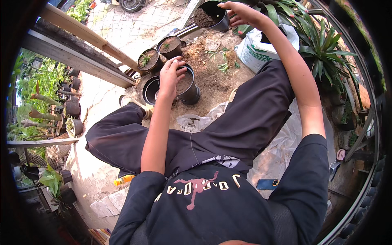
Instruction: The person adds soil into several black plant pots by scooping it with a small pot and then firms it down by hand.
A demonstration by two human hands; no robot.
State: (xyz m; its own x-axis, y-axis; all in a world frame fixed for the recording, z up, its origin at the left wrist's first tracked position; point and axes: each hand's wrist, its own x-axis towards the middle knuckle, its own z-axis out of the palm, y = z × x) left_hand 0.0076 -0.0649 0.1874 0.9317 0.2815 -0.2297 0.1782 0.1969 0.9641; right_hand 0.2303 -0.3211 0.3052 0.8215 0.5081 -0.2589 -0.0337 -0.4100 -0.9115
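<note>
In my right hand (243, 14) is a black plastic plant pot (222, 24), gripped at its rim and tilted, with dark soil (203, 18) lying along one side. My left hand (172, 73) is over the near left rim of another black pot (190, 92) filled with soil; its fingers are apart, and whether they touch that rim is unclear. Just left of this pot, partly behind my wrist, stands another black pot (149, 92). Beyond my left hand are two soil-filled pots with small green plants, one pot (150, 61) nearer and one pot (170, 47) farther.
A white printed sack (255, 50) leans beside my right knee. Loose plantlets (223, 67) lie on the soil-strewn ground. Wooden beams (92, 39) and netting (119, 24) border the far left. Bromeliad-like plants (321, 49) crowd the right. A phone (267, 184) rests on plastic sheeting (284, 150).
</note>
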